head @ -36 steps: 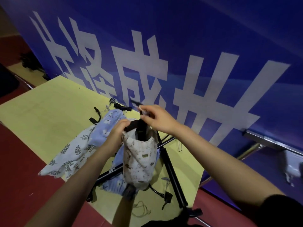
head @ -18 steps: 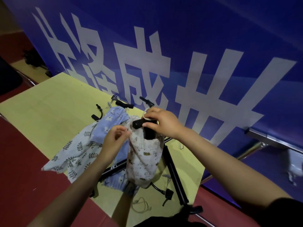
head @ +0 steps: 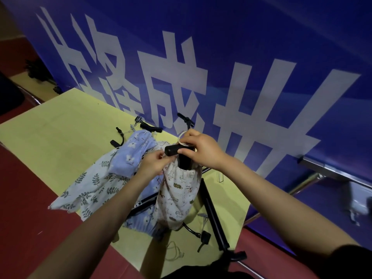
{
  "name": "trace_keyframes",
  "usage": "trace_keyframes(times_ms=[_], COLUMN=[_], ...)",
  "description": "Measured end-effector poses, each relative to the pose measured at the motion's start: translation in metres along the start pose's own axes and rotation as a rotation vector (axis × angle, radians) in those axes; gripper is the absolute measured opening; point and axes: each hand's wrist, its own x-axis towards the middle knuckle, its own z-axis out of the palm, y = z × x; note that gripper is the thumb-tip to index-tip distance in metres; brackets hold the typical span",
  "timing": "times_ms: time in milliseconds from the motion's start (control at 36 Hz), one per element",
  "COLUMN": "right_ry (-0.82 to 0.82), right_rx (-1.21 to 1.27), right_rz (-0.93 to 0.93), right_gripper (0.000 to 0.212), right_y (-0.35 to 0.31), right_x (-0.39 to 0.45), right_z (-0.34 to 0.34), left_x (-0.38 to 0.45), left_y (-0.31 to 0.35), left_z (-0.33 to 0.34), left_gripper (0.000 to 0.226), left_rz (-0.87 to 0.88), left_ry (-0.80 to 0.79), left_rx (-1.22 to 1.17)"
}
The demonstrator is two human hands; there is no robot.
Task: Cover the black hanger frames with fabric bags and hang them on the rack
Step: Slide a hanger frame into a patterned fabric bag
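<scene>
Both hands are at the neck of the cream printed bag (head: 179, 190) I am holding upright above the tabletop (head: 60, 137). My right hand (head: 201, 152) is closed over the black frame's top bar (head: 172, 150) where it sticks out of the bag mouth, with a loop of pale drawstring (head: 182, 138) caught under its fingers. My left hand (head: 155, 165) is pinched narrow on the gathered edge of the bag, just beside the bar.

A second ago the bag mouth gaped loosely around the frame and my right hand was higher, plucking at the cord — now the opening is cinched into tight gathers round the black stem, and the hand has come down onto the bar. I judge that this frame is as good as covered; what remains is to secure the cord and carry it to the rack, which I cannot pick out with certainty here.

Behind the held bag, a blue flowered bag (head: 134, 154) and a leaf-print cloth (head: 84, 190) lie in a heap on the tabletop, with black rods (head: 211, 210) crossing beneath — these look like covers and frames not yet dealt with. A blue banner (head: 261, 57) backs the whole scene.
</scene>
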Motion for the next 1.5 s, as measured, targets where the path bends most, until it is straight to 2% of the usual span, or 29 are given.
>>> trace_keyframes(times_ms=[139, 222, 250, 306, 333, 389, 472, 583, 639, 778, 944, 1083, 1222, 1333, 1389, 1500], right_ry=[0.011, 0.036, 0.046, 0.065, 0.072, 0.089, 0.125, 0.106, 0.1, 0.074, 0.098, 0.09, 0.067, -0.021, -0.036, -0.023], right_rx=[0.014, 0.005, 0.001, -0.01, -0.032, -0.151, -0.339, -0.374, -0.373, -0.364, -0.334, -0.335, -0.315, -0.39, -0.406, -0.404], right_rz=[0.067, 0.094, 0.099, 0.101, 0.098, 0.081, 0.034, 0.018, 0.016, 0.014, 0.02, 0.028, -0.001, -0.055, -0.058, -0.077], right_gripper=[0.032, 0.031, 0.03, 0.028, 0.028, 0.03, 0.036, 0.038, 0.037, 0.037, 0.036, 0.036, 0.035, 0.039, 0.04, 0.039], right_y=[0.012, 0.016, 0.017, 0.017, 0.016, 0.014, 0.01, 0.004, 0.002, 0.007, 0.006, 0.006, 0.001, -0.001, -0.002, -0.003], right_x=[-0.006, -0.009, -0.01, -0.01, -0.011, -0.01, -0.009, -0.006, -0.003, -0.007, -0.016, -0.018, -0.017, -0.007, -0.003, -0.002], right_z=[-0.003, -0.004, -0.004, -0.006, -0.006, -0.007, -0.003, 0.002, 0.0, 0.002, 0.002, 0.0, -0.002, 0.0, 0.001, 0.003], left_x=[-0.002, -0.003, -0.005, -0.011, -0.012, -0.014, -0.018, -0.022, -0.023, -0.033, -0.045, -0.046, -0.042, -0.038, -0.038, -0.04], left_y=[-0.002, -0.006, -0.004, 0.001, 0.002, 0.007, 0.018, 0.039, 0.044, 0.041, 0.026, 0.011, 0.012, 0.025, 0.025, 0.017], left_z=[-0.003, -0.009, -0.011, -0.016, -0.018, -0.022, -0.031, -0.041, -0.045, -0.054, -0.045, -0.045, -0.058, -0.065, -0.066, -0.065], left_gripper=[0.029, 0.035, 0.032, 0.011, 0.009, 0.02, 0.021, 0.018, 0.015, 0.011, 0.016, 0.008, 0.015, 0.015, 0.016, 0.031], left_rz=[0.033, 0.037, 0.037, 0.041, 0.047, 0.043, 0.05, 0.097, 0.101, -0.037, -0.168, -0.174, -0.16, -0.134, -0.117, -0.1], left_ry=[-0.013, 0.049, 0.064, 0.073, 0.059, 0.04, 0.043, 0.077, 0.059, -0.149, -0.217, -0.162, -0.157, -0.169, -0.187, -0.284], left_rx=[0.038, 0.06, 0.075, 0.117, 0.138, 0.178, 0.341, 0.461, 0.369, -0.26, -0.529, -0.524, -0.56, -0.573, -0.542, -0.502])
